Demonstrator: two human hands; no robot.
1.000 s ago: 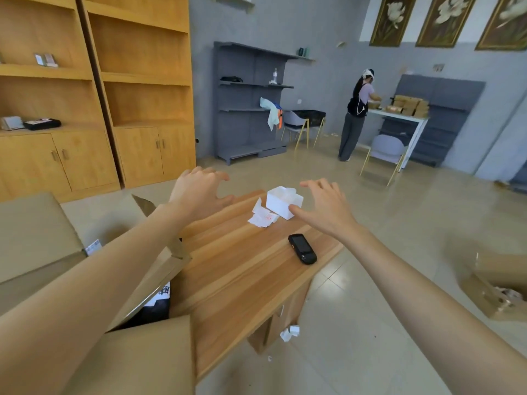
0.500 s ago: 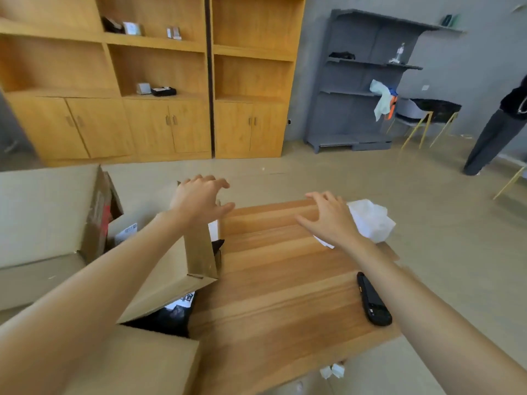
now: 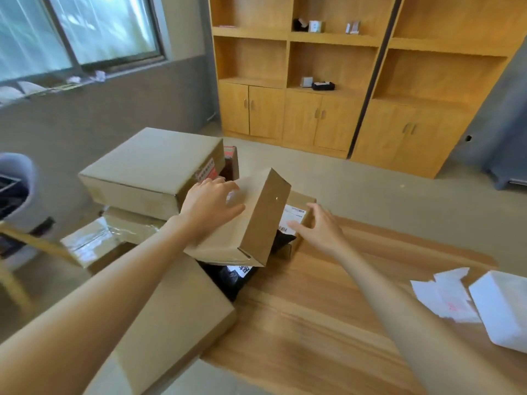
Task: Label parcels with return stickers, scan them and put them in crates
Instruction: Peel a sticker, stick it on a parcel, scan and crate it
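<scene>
A small brown cardboard parcel (image 3: 258, 220) is tilted above the open carton (image 3: 171, 309) at the table's left end. My left hand (image 3: 208, 206) grips it from the top, fingers over its far edge and thumb on its upper face. Just to its right, my right hand (image 3: 319, 229) hovers with fingers spread and holds nothing, close to another brown parcel with a white shipping label (image 3: 295, 218). A black bag with a label (image 3: 231, 277) lies inside the carton under the tilted parcel. White sticker sheets (image 3: 445, 297) lie on the wooden table (image 3: 313, 323) at the right.
A white box (image 3: 502, 306) sits at the table's right edge beside the sheets. A large closed carton (image 3: 151, 166) is stacked on a taped one (image 3: 94, 240) to the left. A chair (image 3: 17, 195) stands far left, wooden cabinets (image 3: 328, 118) behind.
My view swung left from the table to the cartons. My left hand took hold of a small parcel and tilted it up; my right hand moved left toward the carton's edge.
</scene>
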